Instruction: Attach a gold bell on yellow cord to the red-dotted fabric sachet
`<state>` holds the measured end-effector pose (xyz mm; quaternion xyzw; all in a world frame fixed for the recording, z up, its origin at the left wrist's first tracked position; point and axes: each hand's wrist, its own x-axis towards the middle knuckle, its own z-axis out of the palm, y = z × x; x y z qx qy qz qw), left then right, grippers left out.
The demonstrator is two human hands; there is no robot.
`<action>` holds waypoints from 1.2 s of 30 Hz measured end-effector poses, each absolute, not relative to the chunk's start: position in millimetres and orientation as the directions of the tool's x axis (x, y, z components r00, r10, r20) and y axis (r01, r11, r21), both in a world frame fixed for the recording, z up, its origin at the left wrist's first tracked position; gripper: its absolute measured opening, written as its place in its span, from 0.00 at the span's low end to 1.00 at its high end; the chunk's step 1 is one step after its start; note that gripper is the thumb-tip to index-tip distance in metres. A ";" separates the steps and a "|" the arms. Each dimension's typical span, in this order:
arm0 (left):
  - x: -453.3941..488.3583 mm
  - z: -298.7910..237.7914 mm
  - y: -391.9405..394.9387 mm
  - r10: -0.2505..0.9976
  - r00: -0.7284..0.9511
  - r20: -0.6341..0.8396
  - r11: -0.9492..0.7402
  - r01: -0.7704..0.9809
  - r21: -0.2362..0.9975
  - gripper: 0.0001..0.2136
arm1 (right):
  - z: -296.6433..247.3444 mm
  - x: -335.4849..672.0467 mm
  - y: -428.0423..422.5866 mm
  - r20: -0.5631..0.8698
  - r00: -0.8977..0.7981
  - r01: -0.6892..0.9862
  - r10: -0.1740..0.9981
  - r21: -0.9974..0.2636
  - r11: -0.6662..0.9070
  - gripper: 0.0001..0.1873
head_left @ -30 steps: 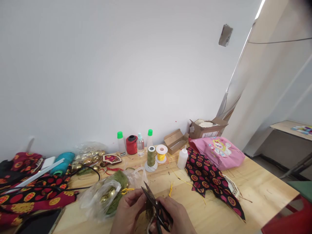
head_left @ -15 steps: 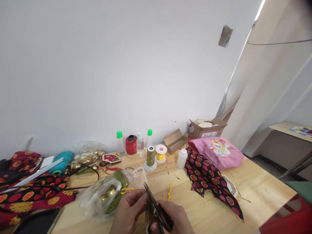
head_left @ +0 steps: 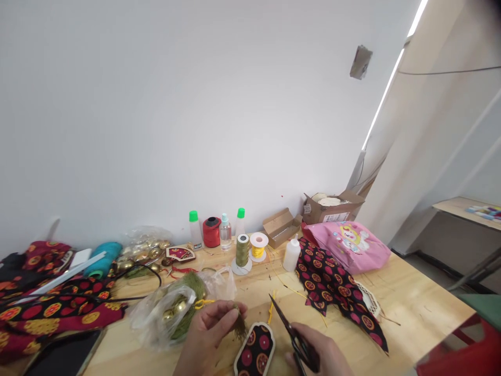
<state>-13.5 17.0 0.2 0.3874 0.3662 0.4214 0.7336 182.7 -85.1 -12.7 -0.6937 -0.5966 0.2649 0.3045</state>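
Note:
My left hand (head_left: 213, 334) pinches a small bunch of olive-green thread, a tassel (head_left: 239, 325), whose strands hang down from the fingertips. Black scissors (head_left: 291, 331) are in my right hand (head_left: 319, 352), their blades pointing up and left, away from the thread. Between the hands lies a pale-edged plaque (head_left: 256, 351) faced with black and red patterned fabric, with a yellow cord (head_left: 271, 309) at its top end. Left of my left hand, a clear plastic bag (head_left: 146, 316) holds gold bells (head_left: 180, 304) beside green thread (head_left: 191, 290).
Along the wall stand an olive spool (head_left: 242, 250), a yellow spool (head_left: 259, 248), a red spool (head_left: 212, 232) and several bottles. Patterned cloth (head_left: 332, 282), a pink bag (head_left: 348, 245) and a cardboard box (head_left: 332, 206) lie right. A dark phone-like slab (head_left: 64, 352) sits at front left.
The scissors in my right hand have moved right, away from the thread in my left hand. The fabric-faced plaque now shows between my hands.

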 end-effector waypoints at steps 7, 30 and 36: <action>-20.5 6.4 18.5 0.944 0.325 -0.049 0.103 -0.150 0.983 0.09 | 0.3 230.4 -97.9 0.006 0.105 0.935 0.994 -0.340 -0.097 0.22; -3.7 31.5 -36.1 0.959 0.283 -0.009 0.002 0.022 1.000 0.09 | 27.0 141.1 -40.4 0.144 -0.076 0.022 0.987 -0.989 0.146 0.16; 5.6 28.2 -45.5 0.955 0.296 0.025 -0.005 -0.065 0.998 0.16 | 40.6 144.2 -32.3 0.136 -0.166 -0.051 0.977 -0.990 0.129 0.18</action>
